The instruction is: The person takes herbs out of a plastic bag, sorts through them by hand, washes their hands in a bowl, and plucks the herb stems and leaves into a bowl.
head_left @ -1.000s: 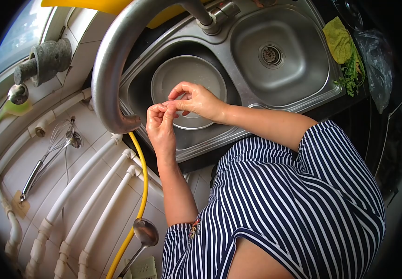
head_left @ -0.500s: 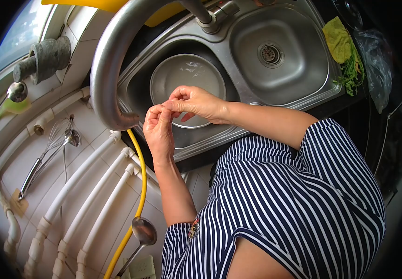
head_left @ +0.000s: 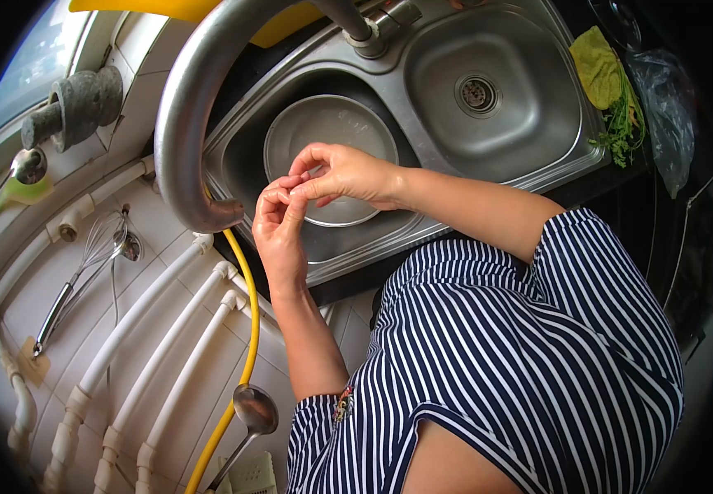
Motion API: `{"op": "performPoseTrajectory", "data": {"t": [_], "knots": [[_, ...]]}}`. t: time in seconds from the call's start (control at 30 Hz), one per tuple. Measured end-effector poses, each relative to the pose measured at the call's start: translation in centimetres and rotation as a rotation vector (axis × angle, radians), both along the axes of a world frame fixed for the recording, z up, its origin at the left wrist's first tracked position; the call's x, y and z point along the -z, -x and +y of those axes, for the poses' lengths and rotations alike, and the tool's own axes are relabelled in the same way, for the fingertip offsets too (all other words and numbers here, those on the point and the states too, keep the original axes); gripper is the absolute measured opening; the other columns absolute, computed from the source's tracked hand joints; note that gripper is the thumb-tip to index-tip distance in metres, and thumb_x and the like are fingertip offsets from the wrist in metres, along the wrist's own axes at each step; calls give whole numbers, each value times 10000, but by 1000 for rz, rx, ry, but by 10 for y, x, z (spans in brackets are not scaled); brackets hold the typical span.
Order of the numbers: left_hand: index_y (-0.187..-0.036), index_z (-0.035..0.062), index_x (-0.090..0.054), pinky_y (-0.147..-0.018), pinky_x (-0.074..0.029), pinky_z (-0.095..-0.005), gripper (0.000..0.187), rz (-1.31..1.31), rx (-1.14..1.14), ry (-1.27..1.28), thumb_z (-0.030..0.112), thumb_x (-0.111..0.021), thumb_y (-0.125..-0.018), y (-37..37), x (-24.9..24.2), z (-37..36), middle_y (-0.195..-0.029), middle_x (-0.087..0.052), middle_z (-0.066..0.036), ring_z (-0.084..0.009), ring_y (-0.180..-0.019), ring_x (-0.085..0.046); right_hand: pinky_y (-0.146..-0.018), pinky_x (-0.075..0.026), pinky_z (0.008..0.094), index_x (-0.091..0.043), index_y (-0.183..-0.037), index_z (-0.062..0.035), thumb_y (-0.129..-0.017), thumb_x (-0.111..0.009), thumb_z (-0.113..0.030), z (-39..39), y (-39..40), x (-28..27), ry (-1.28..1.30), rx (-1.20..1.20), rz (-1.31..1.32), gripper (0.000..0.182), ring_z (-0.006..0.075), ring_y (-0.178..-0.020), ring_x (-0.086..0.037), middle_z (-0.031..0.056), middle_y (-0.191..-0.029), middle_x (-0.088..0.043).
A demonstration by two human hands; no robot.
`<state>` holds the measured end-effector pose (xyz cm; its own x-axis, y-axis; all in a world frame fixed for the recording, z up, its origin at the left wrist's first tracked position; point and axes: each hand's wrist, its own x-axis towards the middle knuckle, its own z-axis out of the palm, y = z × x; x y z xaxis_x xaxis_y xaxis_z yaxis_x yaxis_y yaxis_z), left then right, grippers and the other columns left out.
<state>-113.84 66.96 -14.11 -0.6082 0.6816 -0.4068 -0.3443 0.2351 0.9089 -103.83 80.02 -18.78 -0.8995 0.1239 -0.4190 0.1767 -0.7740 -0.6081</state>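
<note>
My left hand (head_left: 280, 235) and my right hand (head_left: 348, 177) meet at the fingertips over the near left edge of the left sink basin (head_left: 241, 160). Both have thumb and fingers pinched together. What they hold between them, if anything, is too small or hidden to make out. The skin looks wet. Under and behind my right hand, a round metal bowl (head_left: 331, 123) sits in the basin, partly covered by the hand. The curved metal faucet (head_left: 177, 123) arches just left of my hands.
The right basin (head_left: 504, 140) has a drain. Beyond it lie a yellow-green cloth (head_left: 597, 70), leafy greens (head_left: 620, 136) and a plastic bag (head_left: 661, 115). At left are white pipes (head_left: 142, 329), a yellow hose (head_left: 251, 329), a whisk (head_left: 97, 247) and a ladle (head_left: 255, 409).
The fingers of my right hand have shifted slightly up, and its fingertips have moved a little against those of my left hand. The view has shifted slightly.
</note>
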Motion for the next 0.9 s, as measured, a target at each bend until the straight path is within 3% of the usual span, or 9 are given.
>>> {"op": "performPoseTrajectory", "data": {"t": [0.1, 0.23, 0.33, 0.4, 0.43, 0.5, 0.7, 0.83, 0.9], "knots": [[-888, 62, -570, -992, -424, -330, 97, 8, 29, -78, 68, -665, -909, 0, 5, -1, -1178, -604, -98, -191, -1102, -572, -849, -502, 308, -551, -1141, -84, -846, -748, -263, 2, -2, -3, 280, -46, -18, 397, 156, -1057, -553, 44, -1082, -554], [-905, 51, -588, -1006, -411, -342, 74, -107, -2, -140, 85, -651, -921, 1, 7, -3, -1156, -617, -93, -209, -1113, -569, -850, -498, 305, -545, -1154, -87, -844, -754, -275, -1, -2, 0, 302, -55, 4, 419, 150, -1057, -547, 50, -1116, -538], [-921, 40, -597, -1001, -418, -343, 66, -196, -39, -137, 79, -650, -921, 1, 3, -2, -1146, -622, -100, -209, -1089, -585, -818, -511, 309, -564, -1120, -78, -848, -755, -287, -6, -3, 6, 16, -30, 11, 392, 144, -1010, -558, 55, -1112, -539], [-930, 34, -600, -997, -423, -340, 61, -217, -39, -135, 68, -649, -919, 3, 2, -2, -1142, -625, -106, -206, -1076, -594, -763, -519, 307, -589, -1046, -78, -839, -752, -283, -10, -1, 12, -538, 188, 152, 334, 138, -941, -583, 44, -1080, -558], [-931, 34, -595, -980, -432, -322, 64, -163, -19, -90, 50, -654, -911, 4, 1, -2, -1118, -626, -102, -192, -1048, -599, -763, -519, 307, -589, -1046, -78, -839, -752, -283, -10, -2, 15, -538, 188, 152, 334, 138, -941, -583, 44, -1080, -558], [-931, 34, -590, -962, -441, -303, 74, -111, 2, -44, 32, -659, -902, 4, -1, -1, -1094, -627, -99, -178, -1019, -605, -724, -518, 309, -604, -955, -77, -802, -763, -265, -3, -4, 4, -1031, 252, 82, 289, 155, -892, -604, 38, -1072, -579], [-929, 42, -568, -864, -463, -246, 131, 119, 88, 95, 7, -683, -879, 5, -7, -4, -1006, -609, -58, -119, -945, -582, -752, -507, 303, -606, -866, -78, -768, -776, -220, 8, -6, -1, -1378, 354, 165, 242, 191, -888, -603, 47, -1078, -602], [-915, 33, -558, -824, -469, -248, 104, 61, -8, -17, 39, -661, -907, 4, -7, -1, -969, -621, -69, -138, -896, -604, -782, -494, 289, -625, -888, -69, -836, -735, -207, 3, -2, 2, -1018, 379, 228, 184, 159, -888, -596, 35, -1049, -604], [-923, 9, -573, -810, -475, -249, 92, 35, -82, -44, 70, -642, -929, 2, -14, 5, -951, -645, -92, -152, -861, -631, -807, -479, 274, -649, -942, -52, -906, -682, -192, 2, -2, 3, -263, 277, 211, 148, 126, -917, -582, 16, -1019, -596]]}}
